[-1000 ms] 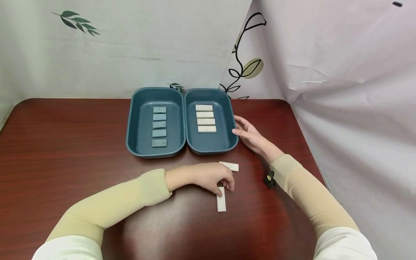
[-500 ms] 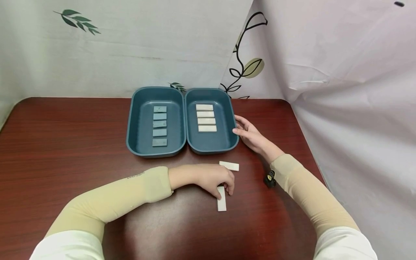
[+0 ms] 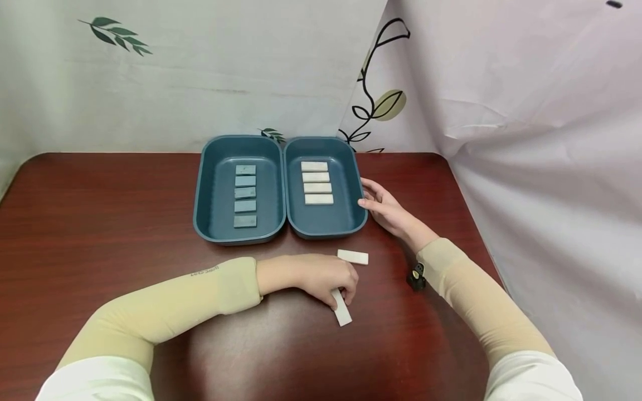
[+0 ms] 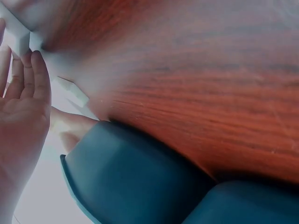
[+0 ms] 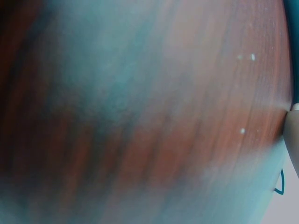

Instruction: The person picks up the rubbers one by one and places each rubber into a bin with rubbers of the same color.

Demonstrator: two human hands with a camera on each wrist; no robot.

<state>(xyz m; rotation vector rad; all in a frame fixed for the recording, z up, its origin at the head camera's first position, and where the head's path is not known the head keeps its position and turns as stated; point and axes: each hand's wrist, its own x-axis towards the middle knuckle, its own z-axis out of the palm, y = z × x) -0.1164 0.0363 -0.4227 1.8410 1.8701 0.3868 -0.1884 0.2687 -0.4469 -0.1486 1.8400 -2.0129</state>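
Observation:
My left hand [image 3: 328, 278] pinches a white rectangular tile [image 3: 343, 313] between thumb and fingers, low over the table in front of the trays. In the left wrist view the left hand [image 4: 23, 102] holds the pale tile [image 4: 16, 32] at its fingertips. A second white tile [image 3: 353, 257] lies just beyond the left hand. My right hand [image 3: 386, 211] rests against the right side of the right blue tray [image 3: 326, 227], thumb at the rim and fingers loosely extended along the outer wall. Several white tiles [image 3: 316, 187] lie in a column inside this tray.
The left blue tray [image 3: 210, 223] stands side by side with the right one and contains several blue-green tiles [image 3: 245, 192] in a column. A small black device [image 3: 415, 276] shows by the right wrist. Behind the reddish-brown table [image 3: 100, 223] hangs a pale patterned cloth [image 3: 210, 67].
My left fingers have closed on the near white tile. It has swung from lying straight to a slant, its near end shifting right. The right hand and trays have stayed in place.

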